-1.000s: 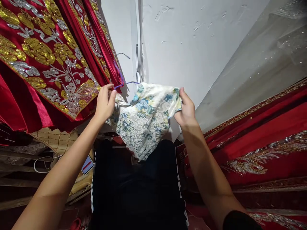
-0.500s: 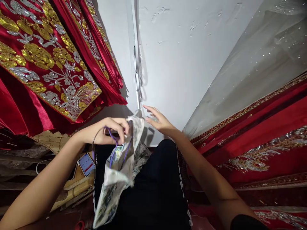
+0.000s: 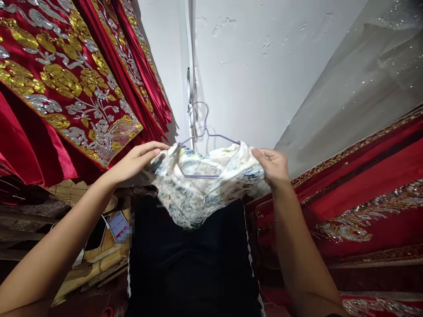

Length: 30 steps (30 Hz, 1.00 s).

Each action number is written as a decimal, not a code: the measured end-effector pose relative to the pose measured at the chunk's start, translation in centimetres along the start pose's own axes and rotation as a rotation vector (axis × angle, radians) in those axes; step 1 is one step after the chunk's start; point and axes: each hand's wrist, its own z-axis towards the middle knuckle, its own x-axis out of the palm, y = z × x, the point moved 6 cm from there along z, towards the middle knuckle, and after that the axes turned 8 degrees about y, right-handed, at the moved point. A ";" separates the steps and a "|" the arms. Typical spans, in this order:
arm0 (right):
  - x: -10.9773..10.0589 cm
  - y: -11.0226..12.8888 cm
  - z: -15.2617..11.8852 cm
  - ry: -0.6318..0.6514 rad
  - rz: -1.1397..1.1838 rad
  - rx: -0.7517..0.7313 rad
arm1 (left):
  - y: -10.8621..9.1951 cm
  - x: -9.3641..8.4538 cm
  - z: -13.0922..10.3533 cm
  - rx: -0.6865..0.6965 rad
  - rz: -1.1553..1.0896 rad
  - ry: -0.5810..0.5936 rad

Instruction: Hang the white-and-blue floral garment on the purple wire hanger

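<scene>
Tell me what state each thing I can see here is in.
Floral garment: held at both shoulders, neckline open.
Purple hanger: inside the garment, hook exposed.
Left grip: closed on one shoulder.
Right grip: closed on the other shoulder.
Phone: screen lit.
Dark device: appears unlit.
Embroidered red garment: hanging, top out of view.

A brightly lit white wall point(image 3: 244, 83), chipped in places, filled the middle background. Red embroidered garments point(image 3: 71, 83) hung at left; sheer pale fabric point(image 3: 333, 101) sloped at right. Wooden slats point(image 3: 107, 264) and dark reddish floor point(image 3: 84, 303) showed at lower left.
</scene>
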 end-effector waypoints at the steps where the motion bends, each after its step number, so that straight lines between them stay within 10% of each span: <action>1: -0.7 -0.4 0.5 -0.063 0.049 0.005 | 0.6 -0.3 0.1 0.011 0.006 -0.032; 10: 4.0 1.0 3.2 -0.011 0.100 -0.050 | 11.7 -2.0 -0.6 0.022 -0.597 -0.801; 16: 4.5 -1.4 1.2 0.034 0.084 0.038 | 14.9 7.8 -2.0 -0.110 -0.861 -0.792; 21: 3.4 -0.7 -3.4 -0.560 -0.240 -0.207 | 15.2 15.9 -3.3 -0.243 -0.964 -0.699; 24: 5.4 -2.8 -7.3 -0.757 -0.259 -0.029 | 14.9 17.4 -4.7 -0.290 -1.026 -0.726; 30: 19.1 -9.8 -9.8 0.444 0.017 0.547 | 12.8 17.3 -5.9 -0.274 -1.078 -0.656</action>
